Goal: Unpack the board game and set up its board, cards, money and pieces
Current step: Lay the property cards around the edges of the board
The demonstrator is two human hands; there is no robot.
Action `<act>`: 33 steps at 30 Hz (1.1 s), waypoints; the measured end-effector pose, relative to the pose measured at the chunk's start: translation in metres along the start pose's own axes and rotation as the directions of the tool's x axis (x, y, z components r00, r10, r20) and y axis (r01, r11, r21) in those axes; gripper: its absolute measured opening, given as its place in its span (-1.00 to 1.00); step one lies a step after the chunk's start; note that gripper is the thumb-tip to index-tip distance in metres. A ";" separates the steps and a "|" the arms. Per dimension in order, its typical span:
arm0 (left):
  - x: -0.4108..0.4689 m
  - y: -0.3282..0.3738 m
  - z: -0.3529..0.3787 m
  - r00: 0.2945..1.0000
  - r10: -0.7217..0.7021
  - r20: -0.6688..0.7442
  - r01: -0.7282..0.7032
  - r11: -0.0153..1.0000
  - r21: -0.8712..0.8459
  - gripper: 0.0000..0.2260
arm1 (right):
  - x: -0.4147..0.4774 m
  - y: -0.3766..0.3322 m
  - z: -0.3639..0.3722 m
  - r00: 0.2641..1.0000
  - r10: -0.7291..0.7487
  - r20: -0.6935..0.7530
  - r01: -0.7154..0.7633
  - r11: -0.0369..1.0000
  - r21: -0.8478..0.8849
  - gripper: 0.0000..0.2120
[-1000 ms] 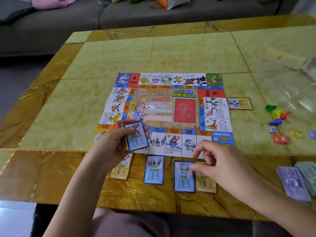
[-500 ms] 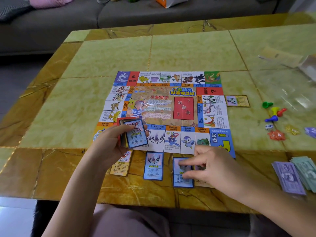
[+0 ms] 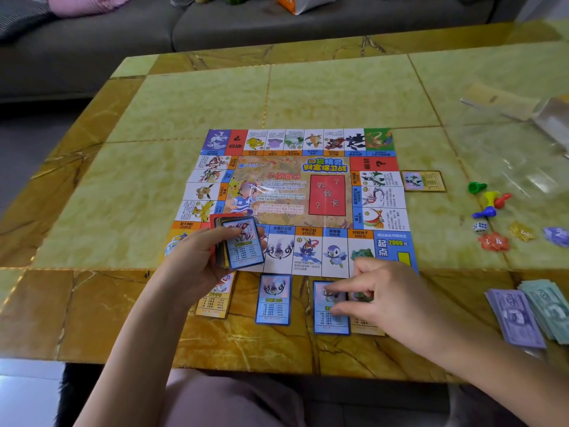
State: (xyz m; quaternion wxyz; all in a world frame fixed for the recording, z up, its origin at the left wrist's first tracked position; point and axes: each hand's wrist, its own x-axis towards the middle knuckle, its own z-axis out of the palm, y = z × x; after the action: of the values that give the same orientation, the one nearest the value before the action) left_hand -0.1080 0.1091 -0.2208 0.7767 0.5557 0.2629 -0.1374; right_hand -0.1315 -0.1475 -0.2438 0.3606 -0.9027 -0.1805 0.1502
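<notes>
The paper game board lies flat in the middle of the table. My left hand grips a deck of cards over the board's near left corner, a blue-framed card on top. My right hand rests its fingertips on a blue card lying below the board's near edge, partly covering an orange card beside it. Another blue card and an orange card lie further left in the same row. One more card lies at the board's right edge.
Coloured pawns, a white die and flat tokens sit right of the board. Stacks of paper money lie at the near right. A clear plastic wrapper is at the far right. A grey sofa stands behind the table.
My right hand has come down from just above the row and now presses its fingers on the blue card, nudging it. My left hand still holds the deck in the same place.
</notes>
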 end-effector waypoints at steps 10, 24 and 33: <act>-0.002 0.000 0.002 1.000 0.003 0.008 -0.003 1.000 0.008 -0.84 | -0.004 -0.001 -0.003 1.000 0.008 -0.005 -0.008 0.998 -0.055 -0.65; -0.010 0.002 0.005 0.976 -0.063 0.208 0.075 0.996 -0.049 -0.63 | -0.004 -0.002 -0.005 1.000 0.014 -0.028 -0.015 0.998 -0.056 -0.69; -0.015 -0.004 0.018 0.927 -0.075 0.367 0.065 0.997 0.041 -0.60 | 0.023 -0.022 -0.025 0.986 0.080 -0.145 -0.025 0.938 0.346 -0.87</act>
State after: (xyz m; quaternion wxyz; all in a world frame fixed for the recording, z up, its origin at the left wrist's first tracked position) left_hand -0.1180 0.0891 -0.2113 0.7989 0.5212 0.1304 -0.2705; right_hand -0.1057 -0.1381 -0.2143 0.5210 -0.8396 -0.0987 0.1176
